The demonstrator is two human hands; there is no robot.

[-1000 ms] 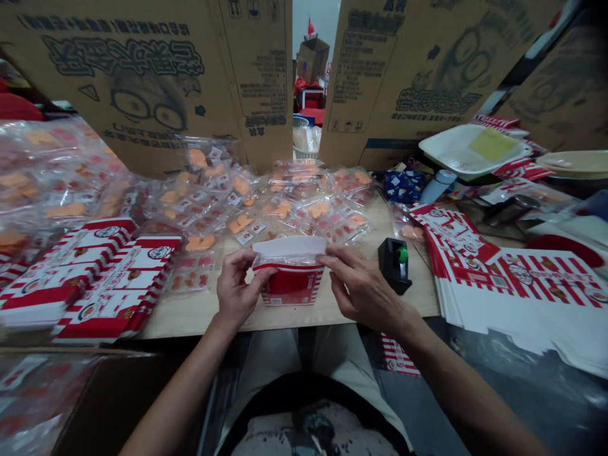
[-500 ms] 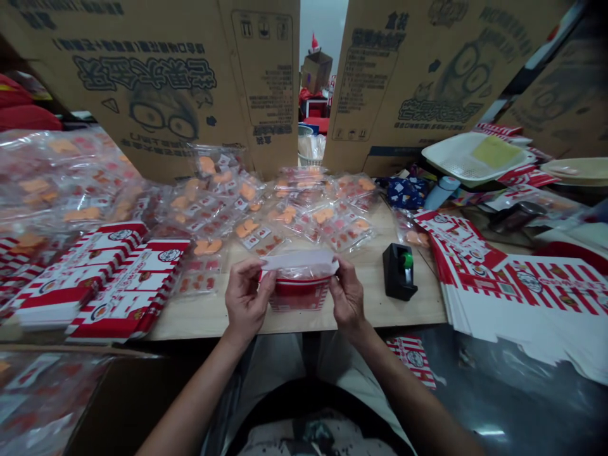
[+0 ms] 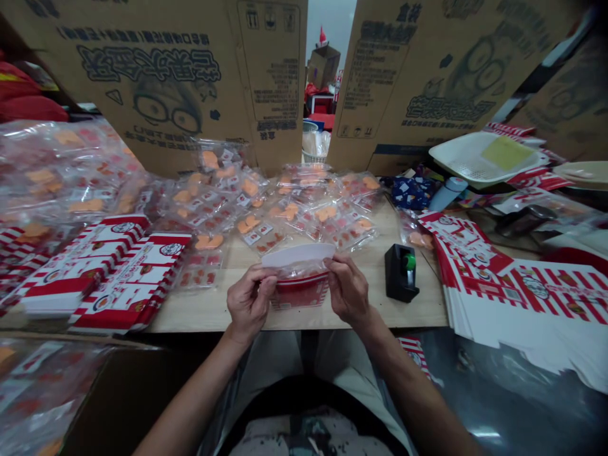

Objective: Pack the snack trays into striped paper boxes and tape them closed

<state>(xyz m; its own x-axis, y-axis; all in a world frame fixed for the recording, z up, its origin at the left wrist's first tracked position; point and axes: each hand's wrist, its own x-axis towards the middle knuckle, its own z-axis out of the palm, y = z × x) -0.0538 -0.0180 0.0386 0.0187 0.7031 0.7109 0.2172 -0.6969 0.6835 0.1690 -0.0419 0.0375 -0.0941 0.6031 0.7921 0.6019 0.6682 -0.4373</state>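
Closer together now, the left hand (image 3: 249,303) and right hand (image 3: 348,292) pinch a red-and-white packet (image 3: 300,291) by its sides — long axis crosswise, white flap (image 3: 299,254) upward.

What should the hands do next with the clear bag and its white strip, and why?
Probably fold the white strip down over the clear bag. The left hand and right hand already grip the bag on both sides just below the strip, and the red-and-white printed packet sits inside.
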